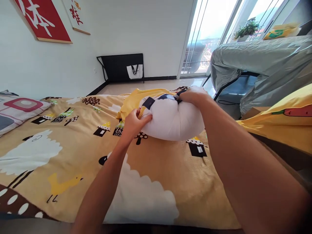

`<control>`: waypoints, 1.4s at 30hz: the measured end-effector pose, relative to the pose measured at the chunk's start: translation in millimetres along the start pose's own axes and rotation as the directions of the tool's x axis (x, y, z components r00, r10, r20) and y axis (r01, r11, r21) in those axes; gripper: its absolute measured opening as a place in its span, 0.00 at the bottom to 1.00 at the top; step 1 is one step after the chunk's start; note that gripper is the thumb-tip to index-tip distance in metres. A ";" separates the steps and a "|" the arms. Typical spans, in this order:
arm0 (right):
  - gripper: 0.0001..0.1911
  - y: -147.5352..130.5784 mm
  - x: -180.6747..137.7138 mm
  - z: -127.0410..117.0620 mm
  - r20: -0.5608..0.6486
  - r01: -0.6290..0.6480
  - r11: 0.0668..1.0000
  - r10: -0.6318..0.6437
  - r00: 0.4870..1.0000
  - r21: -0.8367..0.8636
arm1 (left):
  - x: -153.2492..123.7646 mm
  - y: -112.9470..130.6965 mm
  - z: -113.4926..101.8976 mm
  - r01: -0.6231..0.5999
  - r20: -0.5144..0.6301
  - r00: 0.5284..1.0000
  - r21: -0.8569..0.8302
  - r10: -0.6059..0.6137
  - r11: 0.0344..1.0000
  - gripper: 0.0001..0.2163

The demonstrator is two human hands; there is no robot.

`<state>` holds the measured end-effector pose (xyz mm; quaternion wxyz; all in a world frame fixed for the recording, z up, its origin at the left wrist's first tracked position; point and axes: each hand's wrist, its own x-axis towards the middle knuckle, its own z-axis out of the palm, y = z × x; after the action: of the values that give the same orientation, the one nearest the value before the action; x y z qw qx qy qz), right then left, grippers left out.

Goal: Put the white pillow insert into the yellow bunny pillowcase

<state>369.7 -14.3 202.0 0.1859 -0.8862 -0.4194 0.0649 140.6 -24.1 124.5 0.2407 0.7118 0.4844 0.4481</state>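
A white pillow (172, 120) lies on the patterned yellow bedsheet (73, 152), partly inside a yellow pillowcase (133, 100) that bunches behind it. My left hand (134, 123) is closed, pinching the pillowcase edge at the pillow's left side. Over the top right of the pillow my right hand (193, 96) presses and grips, fingers curled over it. A dark printed patch of the case shows on top between my hands.
A second patterned pillow (17, 110) rests at the far left. Another yellow cloth (285, 123) lies at the right. A grey covered table (258, 61) stands by the window, and a black folded frame (122, 66) with a white bag leans on the wall.
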 end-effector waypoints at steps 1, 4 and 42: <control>0.34 -4.8 -6.5 9.3 0.028 0.012 1.000 -0.012 1.000 -0.001 | -0.1 -9.3 -3.1 0.029 0.018 0.999 0.051 -0.030 0.998 0.12; 0.32 -11.6 -39.4 50.6 0.088 0.097 0.995 -0.096 0.991 -0.007 | -14.7 -54.1 2.7 0.084 -0.031 0.996 0.176 -0.079 0.981 0.05; 0.29 -15.4 -127.2 94.6 0.211 0.746 0.530 -0.740 0.639 -0.402 | -37.6 -83.5 -4.8 -0.113 -0.295 0.859 0.687 0.417 0.718 0.10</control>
<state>251.7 -76.9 115.5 -0.0196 -0.6400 -0.7597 -0.1135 92.1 -23.9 46.7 -0.2020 0.6964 0.5391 0.4284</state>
